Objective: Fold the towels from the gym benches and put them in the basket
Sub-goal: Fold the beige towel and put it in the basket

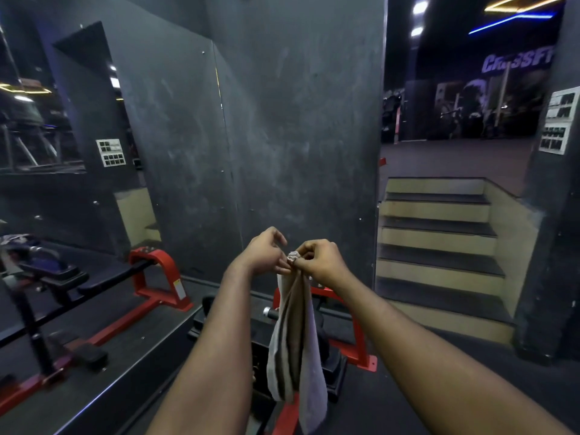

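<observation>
My left hand and right hand pinched, fingers curled, the bunched top of a soft beige dark-striped towel; it hung limp, long axis vertical.

Dim, soft; wide-angle edge distortion

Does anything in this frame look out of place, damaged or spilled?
Nothing stands out. The towel hangs bunched and uneven from the left grip and right grip, pinched at its top, simply not yet folded. The red-framed bench behind it looks intact.
</observation>
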`<state>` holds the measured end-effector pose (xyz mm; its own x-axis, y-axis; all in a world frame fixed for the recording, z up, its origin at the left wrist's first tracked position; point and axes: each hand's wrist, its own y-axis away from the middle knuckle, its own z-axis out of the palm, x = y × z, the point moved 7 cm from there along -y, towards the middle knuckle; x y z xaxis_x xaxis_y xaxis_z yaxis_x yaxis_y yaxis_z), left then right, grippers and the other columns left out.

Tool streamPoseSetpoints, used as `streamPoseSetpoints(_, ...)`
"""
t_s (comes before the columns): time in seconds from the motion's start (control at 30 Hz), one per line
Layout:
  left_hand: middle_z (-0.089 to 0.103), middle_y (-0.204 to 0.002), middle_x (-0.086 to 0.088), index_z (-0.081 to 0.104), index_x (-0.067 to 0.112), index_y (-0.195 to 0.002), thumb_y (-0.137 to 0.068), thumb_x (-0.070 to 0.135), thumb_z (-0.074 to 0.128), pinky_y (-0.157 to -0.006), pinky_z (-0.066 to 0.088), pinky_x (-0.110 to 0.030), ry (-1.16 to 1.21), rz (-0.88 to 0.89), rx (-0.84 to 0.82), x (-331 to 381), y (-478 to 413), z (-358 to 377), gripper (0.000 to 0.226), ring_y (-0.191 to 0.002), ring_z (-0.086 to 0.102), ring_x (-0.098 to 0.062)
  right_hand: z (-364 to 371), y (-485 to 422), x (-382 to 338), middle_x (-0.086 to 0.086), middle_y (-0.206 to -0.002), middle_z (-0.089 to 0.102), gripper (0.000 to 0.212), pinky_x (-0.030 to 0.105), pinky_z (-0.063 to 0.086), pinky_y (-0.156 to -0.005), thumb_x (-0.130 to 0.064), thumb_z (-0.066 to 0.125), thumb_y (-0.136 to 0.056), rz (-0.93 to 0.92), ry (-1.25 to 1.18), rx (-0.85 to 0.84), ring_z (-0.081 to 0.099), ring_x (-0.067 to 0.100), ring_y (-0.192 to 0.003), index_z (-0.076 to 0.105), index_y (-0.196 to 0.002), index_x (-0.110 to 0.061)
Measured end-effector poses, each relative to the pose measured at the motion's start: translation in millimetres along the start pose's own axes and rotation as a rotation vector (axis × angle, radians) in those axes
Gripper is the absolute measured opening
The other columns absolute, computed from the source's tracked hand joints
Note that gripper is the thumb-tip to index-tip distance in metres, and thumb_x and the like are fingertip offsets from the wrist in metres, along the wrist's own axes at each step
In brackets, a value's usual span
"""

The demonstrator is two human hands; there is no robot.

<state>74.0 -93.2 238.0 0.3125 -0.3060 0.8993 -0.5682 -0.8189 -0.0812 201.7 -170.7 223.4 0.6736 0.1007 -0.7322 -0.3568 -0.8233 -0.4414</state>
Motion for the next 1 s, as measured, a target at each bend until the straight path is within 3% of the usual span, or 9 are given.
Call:
streamPoseSetpoints(0.1, 0.062, -0.083, -0.015, 0.056, 0.010, -0.099, -0.080, -0.005, 0.042, -0.060, 0.057, -0.039, -0.124, 0.070, 0.004, -1, 1, -2, 0.028, -0.072, 0.065, -0.030, -9, -4, 3, -0.004, -0.076, 0.075, 0.009, 0.026, 0.054, -0.070, -0.014, 0.069, -0.078, -0.018, -0.070, 0.018, 0.067, 0.003, -0.072, 0.076, -0.082, -0.016)
streamPoseSetpoints(0.2, 0.054, -0.108, -0.007, 0.060, 0.027, -0.106, -0.074, 0.016, 0.064, -0.092, 0.050, -0.045, -0.472, 0.035, -0.124, -18, -4, 0, 0.034, -0.103, 0.052, -0.025, -18, -10, 10, -0.003, -0.085, 0.075, 0.016, 0.029, 0.054, -0.079, -0.005, 0.061, -0.083, -0.029, -0.190, 0.027, 0.069, 0.007, -0.082, 0.071, -0.087, -0.016)
streamPoseSetpoints(0.27, 0.041, -0.115, -0.003, 0.055, 0.036, -0.118, -0.073, 0.030, 0.073, -0.102, 0.041, -0.046, -0.683, -0.033, -0.197, -38, -4, 3, 0.048, -0.113, 0.039, -0.025, -23, -13, 12, -0.003, -0.087, 0.073, 0.018, 0.028, 0.052, -0.082, -0.001, 0.058, -0.087, -0.037, -0.234, 0.036, 0.067, 0.007, -0.085, 0.068, -0.089, -0.016)
streamPoseSetpoints(0.37, 0.059, -0.109, -0.004, 0.066, 0.039, -0.102, -0.063, 0.038, 0.080, -0.097, 0.050, -0.041, -0.700, -0.035, -0.275, -64, -8, 11, 0.042, -0.106, 0.057, -0.023, -37, -15, 18, -0.001, -0.091, 0.073, 0.022, 0.032, 0.053, -0.086, 0.000, 0.056, -0.089, -0.016, -0.265, 0.114, 0.066, 0.007, -0.086, 0.067, -0.090, -0.020)
streamPoseSetpoints(0.43, 0.073, -0.097, -0.006, 0.075, 0.026, -0.093, -0.065, 0.029, 0.082, -0.091, 0.055, -0.039, -0.631, -0.043, -0.364, -77, -7, 18, 0.030, -0.088, 0.065, -0.015, -49, -16, 28, -0.001, -0.090, 0.074, 0.022, 0.037, 0.054, -0.086, -0.006, 0.057, -0.087, 0.023, -0.278, 0.187, 0.067, 0.009, -0.085, 0.066, -0.088, -0.025)
streamPoseSetpoints(0.57, 0.072, -0.076, 0.007, 0.073, 0.023, -0.084, -0.072, 0.034, 0.078, -0.074, 0.053, -0.040, -0.541, -0.115, -0.400, -85, -3, 18, 0.017, -0.069, 0.062, -0.010, -70, -12, 49, -0.004, -0.088, 0.073, 0.018, 0.036, 0.054, -0.083, -0.010, 0.056, -0.087, 0.114, -0.235, 0.308, 0.069, 0.015, -0.088, 0.064, -0.088, -0.026)
streamPoseSetpoints(0.7, 0.059, -0.063, 0.002, 0.055, 0.017, -0.070, -0.083, 0.024, 0.075, -0.054, 0.043, -0.025, -0.427, 0.044, -0.111, -53, -15, -11, 0.025, -0.057, 0.056, -0.013, -88, 1, 74, 0.004, -0.091, 0.071, 0.015, 0.037, 0.053, -0.079, -0.005, 0.054, -0.089, 0.243, -0.116, 0.425, 0.066, 0.024, -0.088, 0.065, -0.094, -0.015)
streamPoseSetpoints(0.8, 0.057, -0.064, 0.003, 0.052, 0.019, -0.067, -0.075, 0.027, 0.082, -0.056, 0.040, -0.024, -0.511, 0.250, 0.158, -12, -13, -34, 0.032, -0.061, 0.049, -0.011, -90, 9, 93, 0.007, -0.093, 0.068, 0.013, 0.040, 0.052, -0.082, -0.004, 0.053, -0.092, 0.327, -0.054, 0.422, 0.064, 0.026, -0.090, 0.064, -0.097, -0.010)
streamPoseSetpoints(1.0, 0.050, -0.059, 0.006, 0.053, 0.017, -0.071, -0.064, 0.021, 0.089, -0.055, 0.036, -0.022, -0.357, 0.461, 0.334, 27, -10, -39, 0.037, -0.055, 0.042, -0.009, -97, 9, 98, 0.008, -0.093, 0.067, 0.012, 0.032, 0.046, -0.075, -0.004, 0.052, -0.091, 0.338, -0.074, 0.406, 0.061, 0.025, -0.088, 0.061, -0.096, -0.011)
